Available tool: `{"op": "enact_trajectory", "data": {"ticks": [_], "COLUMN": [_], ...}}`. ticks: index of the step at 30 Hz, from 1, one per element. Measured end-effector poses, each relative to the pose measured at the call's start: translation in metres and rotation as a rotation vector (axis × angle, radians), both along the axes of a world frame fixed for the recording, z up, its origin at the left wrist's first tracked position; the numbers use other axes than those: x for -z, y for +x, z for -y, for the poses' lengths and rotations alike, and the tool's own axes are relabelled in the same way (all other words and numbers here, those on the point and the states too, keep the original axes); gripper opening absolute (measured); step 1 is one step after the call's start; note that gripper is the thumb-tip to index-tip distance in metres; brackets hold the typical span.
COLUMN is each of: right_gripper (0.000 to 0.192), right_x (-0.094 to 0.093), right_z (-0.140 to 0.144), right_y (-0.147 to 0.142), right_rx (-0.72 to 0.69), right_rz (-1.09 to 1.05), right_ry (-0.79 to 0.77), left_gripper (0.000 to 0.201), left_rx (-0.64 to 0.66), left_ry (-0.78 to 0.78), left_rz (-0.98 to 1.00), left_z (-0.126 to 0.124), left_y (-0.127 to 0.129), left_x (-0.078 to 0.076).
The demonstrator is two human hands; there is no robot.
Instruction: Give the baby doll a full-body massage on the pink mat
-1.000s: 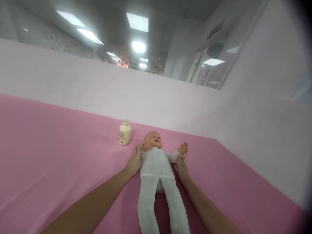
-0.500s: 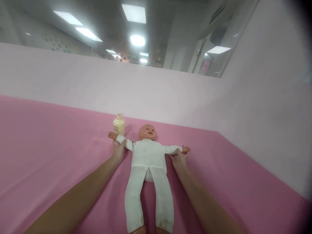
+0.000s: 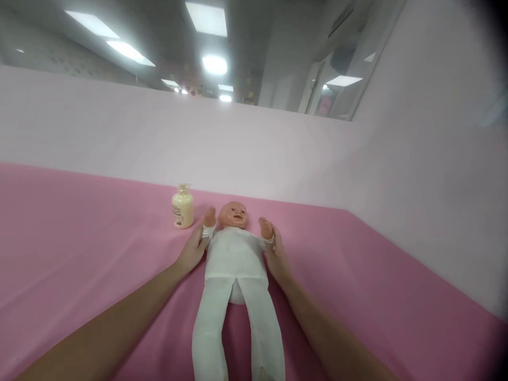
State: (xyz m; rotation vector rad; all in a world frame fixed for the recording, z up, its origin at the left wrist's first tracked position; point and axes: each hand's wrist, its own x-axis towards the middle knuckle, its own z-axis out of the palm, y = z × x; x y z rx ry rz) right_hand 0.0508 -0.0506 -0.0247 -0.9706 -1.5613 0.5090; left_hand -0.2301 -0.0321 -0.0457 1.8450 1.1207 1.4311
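Observation:
A baby doll [image 3: 237, 256] in a white cloth suit lies on its back, its bald head toward the wall and its legs toward me. My left hand [image 3: 193, 247] is closed around the doll's arm at the left of the picture, near the wrist. On the other side my right hand [image 3: 277, 255] grips the opposite arm in the same way. Both doll arms are bent, with the doll's hands raised beside its head. My fingertips are partly hidden behind the sleeves. The doll's feet lie outside the picture.
A pale yellow pump bottle [image 3: 182, 207] stands left of the doll's head. Pink sheeting [image 3: 99, 227] covers the surface, with some creases at left. A white wall [image 3: 254, 153] rises behind and at right, with a window or mirror [image 3: 246, 63] above showing ceiling lights.
Both doll arms, stretched out sideways before, are now folded in and up beside its head, moved by my hands. My hands have come closer together. The view has shifted slightly.

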Motion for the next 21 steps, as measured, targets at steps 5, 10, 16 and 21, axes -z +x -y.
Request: {"op": "enact_trajectory", "data": {"ticks": [5, 10, 16, 21], "right_gripper": [0.047, 0.048, 0.051, 0.060], "right_x": [0.008, 0.007, 0.001, 0.009], "right_z": [0.000, 0.001, 0.005, -0.007], "right_y": [0.000, -0.002, -0.004, 0.007], "right_rx": [-0.045, -0.043, 0.026, 0.220], "right_rz": [0.330, 0.339, 0.004, -0.294], "right_ry": [-0.001, 0.006, -0.116, -0.146], "left_gripper": [0.057, 0.061, 0.045, 0.043], "left_rx": [0.052, 0.060, -0.034, -0.208], "left_ry": [0.089, 0.100, -0.012, -0.191], "left_rz": [-0.207, -0.227, 0.005, 0.381], "left_z": [0.003, 0.006, 0.011, 0.001], "left_y": [0.006, 0.008, 0.005, -0.005], "left_x": [0.005, 0.002, -0.009, -0.004]}}
